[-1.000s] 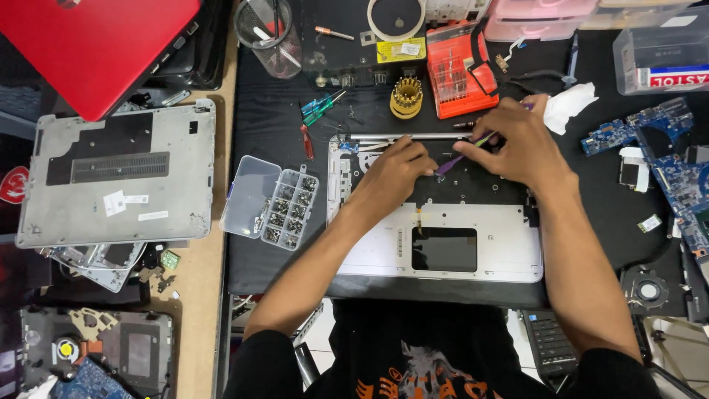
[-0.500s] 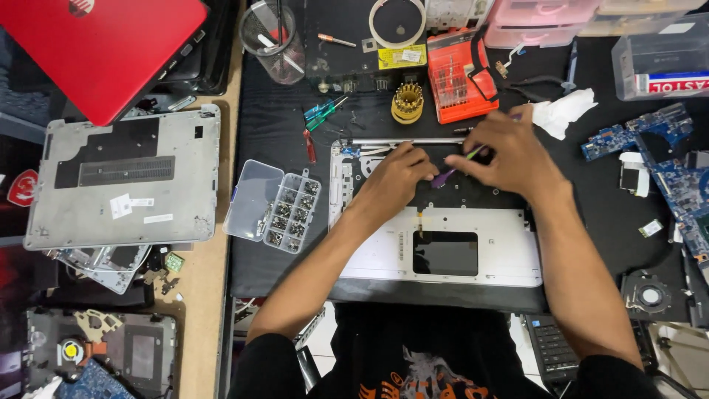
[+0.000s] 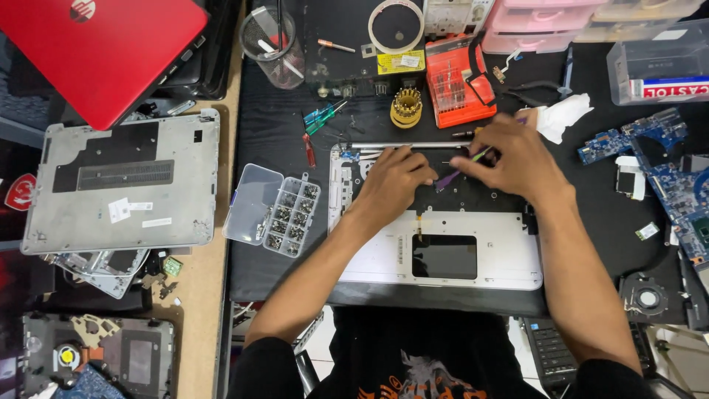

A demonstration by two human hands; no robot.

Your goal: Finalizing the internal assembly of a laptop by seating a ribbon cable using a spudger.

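A silver laptop palmrest shell (image 3: 443, 255) lies inside-up at the centre of the frame on a black mat (image 3: 281, 140), its long axis running left to right and its dark touchpad opening toward the lower edge, nearest the person. Both hands work at the shell's upper half. The left hand (image 3: 395, 177) is curled, fingertips pressed down on the dark inner surface just beside the purple end of the tool. The right hand (image 3: 517, 155) pinches a thin tool with a green-and-purple handle (image 3: 461, 168), which slants from upper right down to lower left (its tip is hidden between the hands). A clear compartment box of screws (image 3: 273, 214) sits just left of the shell, lid open. Further left, a grey laptop bottom cover (image 3: 122, 181) carries small white rectangular stickers near its middle, and a red laptop lid (image 3: 103, 48) fills the upper left corner. At upper centre stand an orange screwdriver-bit case (image 3: 454, 81), a yellow rectangular label (image 3: 400, 63) and a white tape ring (image 3: 395, 26). A clear plastic box with a red-and-white label strip (image 3: 657, 70) is at upper right, with blue circuit boards (image 3: 665, 162) below it.
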